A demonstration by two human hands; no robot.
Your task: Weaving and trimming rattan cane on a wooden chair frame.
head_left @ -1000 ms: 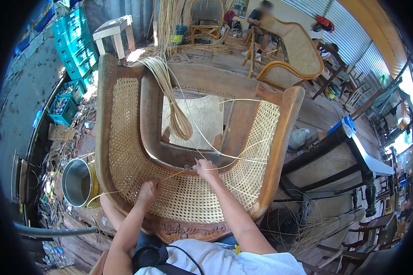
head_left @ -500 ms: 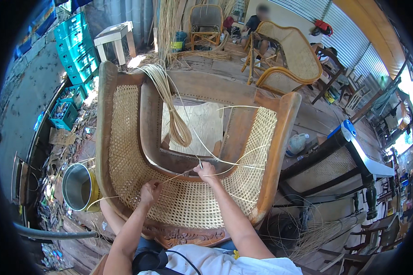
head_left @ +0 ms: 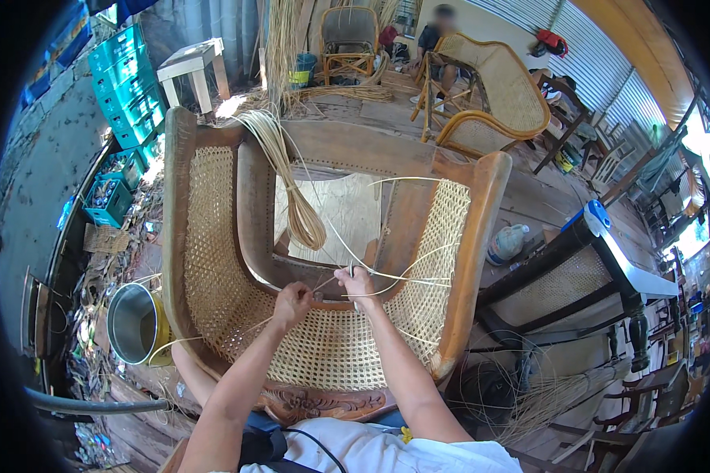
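A wooden chair frame [head_left: 491,213] with woven cane panels [head_left: 323,347] lies before my body. My left hand [head_left: 293,303] is closed, its fingers pinching a thin cane strand by the inner edge of the panel. Just to its right, my right hand [head_left: 355,284] is closed on the same strand, which spans the short gap between them. Something small shows at its fingertips, too small to name. Loose cane ends [head_left: 426,256] stick out of the panel's right side. A tied bundle of cane strands [head_left: 306,225] hangs over the chair's far rail.
A metal pail [head_left: 132,322] stands left of the chair. Green crates [head_left: 126,79] are stacked at the far left, near a small white stool [head_left: 193,63]. A dark-framed chair [head_left: 560,268] stands at right. Behind, a person [head_left: 438,39] sits by a rattan seat [head_left: 501,79].
My left hand has moved right and slightly away from me, closer to my right hand. My right hand has shifted slightly away from me, and the strand between them is shorter.
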